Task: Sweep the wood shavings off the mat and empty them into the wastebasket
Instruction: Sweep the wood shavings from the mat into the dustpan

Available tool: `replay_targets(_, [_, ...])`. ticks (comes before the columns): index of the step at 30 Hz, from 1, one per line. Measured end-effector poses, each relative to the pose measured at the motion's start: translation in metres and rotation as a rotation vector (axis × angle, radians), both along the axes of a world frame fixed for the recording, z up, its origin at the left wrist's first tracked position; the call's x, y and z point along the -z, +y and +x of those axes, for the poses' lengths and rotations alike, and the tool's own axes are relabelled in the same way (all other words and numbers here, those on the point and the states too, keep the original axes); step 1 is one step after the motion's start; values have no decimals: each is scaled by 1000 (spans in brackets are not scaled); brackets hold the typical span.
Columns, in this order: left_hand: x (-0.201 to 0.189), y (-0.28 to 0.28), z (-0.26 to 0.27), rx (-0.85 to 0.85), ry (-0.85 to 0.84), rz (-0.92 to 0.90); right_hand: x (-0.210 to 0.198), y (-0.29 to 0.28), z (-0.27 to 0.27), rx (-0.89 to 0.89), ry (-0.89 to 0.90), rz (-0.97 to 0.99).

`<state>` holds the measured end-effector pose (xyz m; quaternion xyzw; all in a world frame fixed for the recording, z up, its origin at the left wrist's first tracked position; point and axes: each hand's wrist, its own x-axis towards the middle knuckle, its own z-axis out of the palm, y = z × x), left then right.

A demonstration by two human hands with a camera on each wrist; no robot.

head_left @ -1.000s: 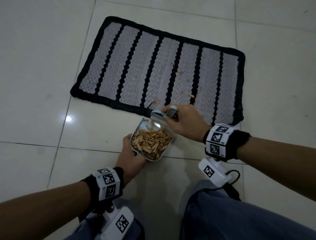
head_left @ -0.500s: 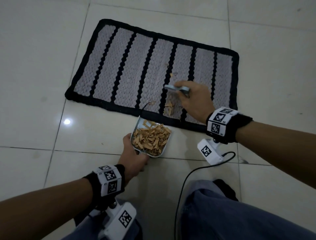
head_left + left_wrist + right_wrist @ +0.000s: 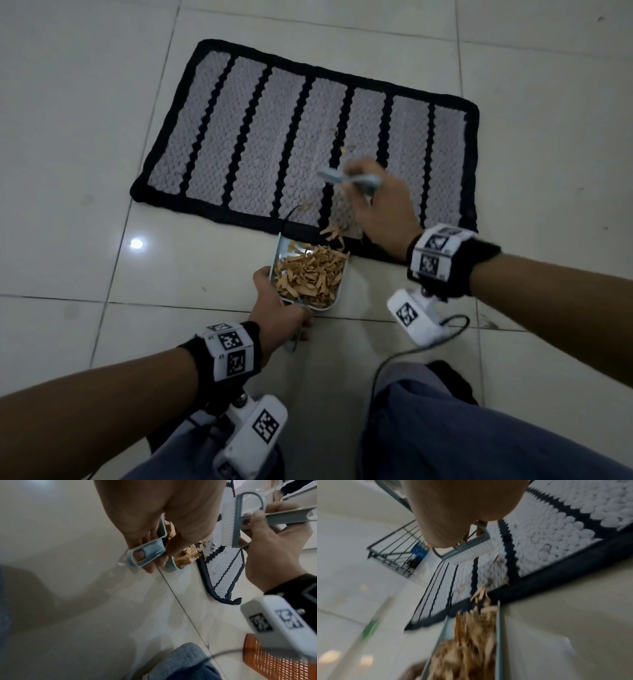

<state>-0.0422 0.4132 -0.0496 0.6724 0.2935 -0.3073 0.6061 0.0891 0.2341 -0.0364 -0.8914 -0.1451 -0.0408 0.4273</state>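
A grey mat (image 3: 253, 137) with black stripes and border lies on the tiled floor. My left hand (image 3: 277, 308) grips the handle of a pale blue dustpan (image 3: 337, 298) (image 3: 147, 553) heaped with wood shavings (image 3: 310, 274) (image 3: 471, 649); its front lip meets the mat's near edge. My right hand (image 3: 380, 209) grips a small blue brush (image 3: 346, 176) (image 3: 238, 524) (image 3: 469, 549) with white bristles, raised over the mat's right part. A small clump of shavings (image 3: 334, 233) lies on the mat's border at the pan's lip. A few bits (image 3: 342, 149) remain further up the mat.
An orange mesh wastebasket (image 3: 267, 660) stands low at the right of the left wrist view. A black wire rack (image 3: 397, 553) stands beyond the mat's far end. My knees in jeans (image 3: 445, 428) are close below the hands. A cable (image 3: 411, 353) trails from the right wrist.
One second ago the brush was at the dustpan's mouth. It then went out onto the mat and now hangs there, while a clump of shavings has come to the pan's lip.
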Motion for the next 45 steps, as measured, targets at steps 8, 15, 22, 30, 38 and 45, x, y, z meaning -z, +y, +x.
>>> replay_targets(8, [4, 1, 0, -28, 17, -24, 6, -25, 102, 108, 148, -101])
replay_targets(15, [7, 4, -1, -17, 12, -43, 14, -24, 121, 70, 357, -259])
replay_targets(22, [8, 3, -1, 0, -5, -57, 11, -3, 101, -3, 296, -457])
replay_targets(30, [10, 5, -2, -2, 6, -73, 19, -15, 35, -248, 176, -367])
replay_targets(38, [11, 5, -2, -9, -5, -84, 25, -32, 36, -21, 118, -257])
replay_targets(45, [13, 4, -3, -20, -2, -96, 35, -13, -9, -47, 133, -317])
